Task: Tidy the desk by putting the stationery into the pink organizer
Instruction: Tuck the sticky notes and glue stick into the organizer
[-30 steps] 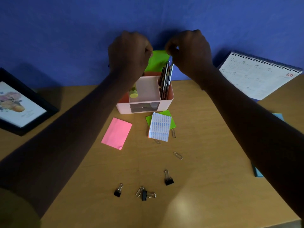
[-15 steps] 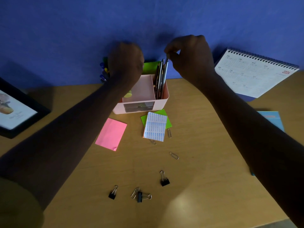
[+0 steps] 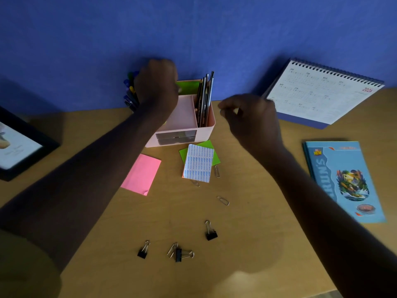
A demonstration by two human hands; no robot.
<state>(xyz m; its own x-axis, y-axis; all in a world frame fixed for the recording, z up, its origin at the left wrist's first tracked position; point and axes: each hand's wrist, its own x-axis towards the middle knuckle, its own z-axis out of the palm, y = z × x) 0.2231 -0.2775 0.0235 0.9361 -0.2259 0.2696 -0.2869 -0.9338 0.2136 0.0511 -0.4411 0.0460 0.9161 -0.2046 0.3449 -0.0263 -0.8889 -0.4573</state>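
Note:
The pink organizer (image 3: 206, 123) stands at the back of the desk with dark pencils (image 3: 205, 100) in its right slot and pens (image 3: 130, 91) at its left. My left hand (image 3: 158, 87) is curled over the left end of a green sticky pad (image 3: 190, 86) standing in the back compartment. My right hand (image 3: 251, 119) hovers right of the organizer, fingers loosely curled, holding nothing. On the desk lie a pink sticky pad (image 3: 141, 174), a white-blue printed pad (image 3: 198, 163) on a green pad (image 3: 216, 157), paper clips (image 3: 223, 200) and binder clips (image 3: 211, 232).
A desk calendar (image 3: 322, 93) leans on the blue wall at the back right. A blue notebook (image 3: 343, 181) lies at the right. A black picture frame (image 3: 19, 145) sits at the left edge. Two more binder clips (image 3: 180, 253) lie near the front.
Both hands lowered the green pad into the back compartment. My right hand then let go and moved right and down, away from the pencils; my left hand stayed at the pad.

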